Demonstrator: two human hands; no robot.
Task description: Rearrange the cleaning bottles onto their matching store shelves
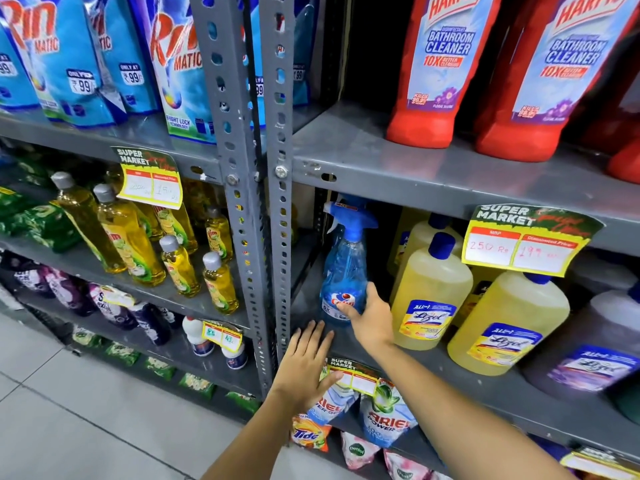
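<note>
The grey rack (263, 168) fills the frame, its twin uprights running down the centre. On the shelf (433, 362) at centre right, yellow jugs (429, 289) stand in a row toward the right edge, and the spray bottle (344, 268) stands at the row's left end, just right of the uprights and just beside the nearest jug.

The right hand (372, 317) wraps the bottle's lower body from the right, thumb across the label, fingers behind: a closed grip on the bottle. The left hand (306, 362) lies flat and spread on the shelf lip below, holding nothing.

The bottle looks to be at the point of being set down or lifted; which, I cannot tell. Either way, it pays to keep the base flat on the shelf, clear of the jug, and let the left hand steady the body, not the bottle.

The bottle's long axis runs upright, tipped a little left at the top. Its trigger head (349, 216) points toward the frame's left.
</note>
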